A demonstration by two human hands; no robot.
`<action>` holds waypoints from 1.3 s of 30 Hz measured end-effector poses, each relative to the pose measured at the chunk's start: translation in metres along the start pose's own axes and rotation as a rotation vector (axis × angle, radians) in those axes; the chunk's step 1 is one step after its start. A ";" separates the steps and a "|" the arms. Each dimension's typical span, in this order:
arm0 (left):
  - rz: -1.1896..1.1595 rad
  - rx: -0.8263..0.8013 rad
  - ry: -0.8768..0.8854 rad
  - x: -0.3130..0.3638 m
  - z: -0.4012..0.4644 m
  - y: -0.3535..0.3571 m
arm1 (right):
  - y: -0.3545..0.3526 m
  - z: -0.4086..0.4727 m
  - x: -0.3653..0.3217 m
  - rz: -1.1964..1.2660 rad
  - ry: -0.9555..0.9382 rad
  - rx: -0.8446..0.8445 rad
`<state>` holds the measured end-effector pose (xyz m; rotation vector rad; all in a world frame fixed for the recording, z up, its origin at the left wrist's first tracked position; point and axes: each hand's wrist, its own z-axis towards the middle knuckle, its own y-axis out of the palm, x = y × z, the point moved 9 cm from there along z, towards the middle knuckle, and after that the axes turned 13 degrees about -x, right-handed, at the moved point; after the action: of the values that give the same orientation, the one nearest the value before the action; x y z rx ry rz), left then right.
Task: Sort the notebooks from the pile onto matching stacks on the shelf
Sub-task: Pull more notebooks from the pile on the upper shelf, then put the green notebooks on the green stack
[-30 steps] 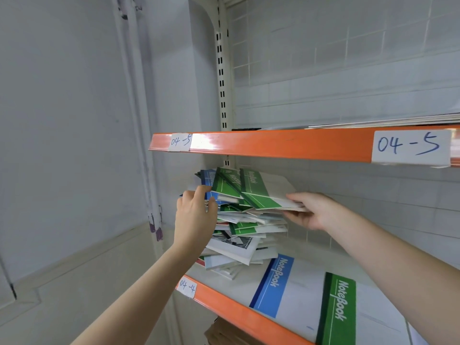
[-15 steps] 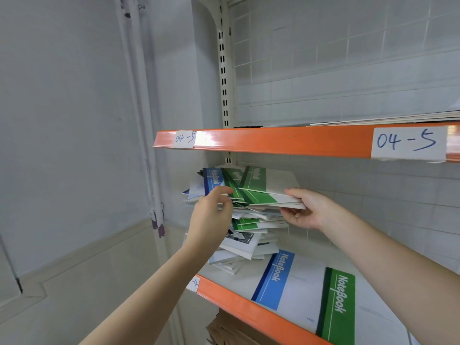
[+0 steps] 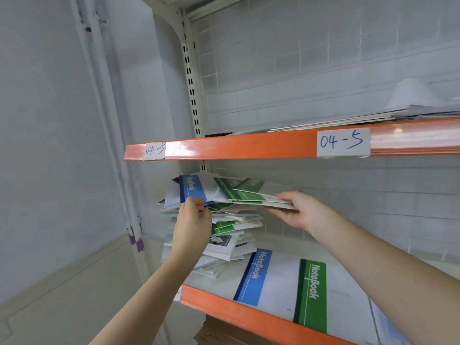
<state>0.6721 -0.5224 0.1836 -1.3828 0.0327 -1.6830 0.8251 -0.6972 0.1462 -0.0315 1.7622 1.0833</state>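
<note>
I see the pile of notebooks (image 3: 224, 227) heaped at the left end of the lower shelf (image 3: 239, 312), under the orange beam labelled 04-5 (image 3: 343, 142); my left hand (image 3: 193, 225) has its grip pinched on the edge of the blue-striped notebook (image 3: 193, 188) at the pile's top; my right hand (image 3: 297, 210) has its grip closed on a few green-striped notebooks (image 3: 251, 195), thumb on top, fingers underneath, lifted at a tilt off the pile; to the right on the same shelf lie a blue-striped stack (image 3: 254, 277) and, beside it, a green-striped stack (image 3: 312, 295), flat, near the front edge.
</note>
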 end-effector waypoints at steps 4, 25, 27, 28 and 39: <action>-0.476 -0.158 -0.091 0.013 -0.018 0.035 | -0.020 -0.020 -0.006 -0.084 -0.071 0.020; -1.165 -0.883 -0.370 0.033 -0.139 0.262 | -0.192 -0.192 -0.009 -0.648 0.027 0.141; -1.134 -0.879 -0.381 0.024 -0.146 0.264 | -0.199 -0.195 -0.014 -0.747 0.019 0.240; -1.114 -0.872 -0.384 0.020 -0.149 0.263 | -0.203 -0.196 -0.017 -0.778 0.001 0.296; -1.094 -0.645 -0.519 -0.062 -0.153 0.193 | -0.227 -0.160 -0.020 -0.871 -0.207 0.629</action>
<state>0.6681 -0.6691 -0.0232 -2.5946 -0.6316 -2.1789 0.8254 -0.9489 0.0258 -0.2615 1.5696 -0.1001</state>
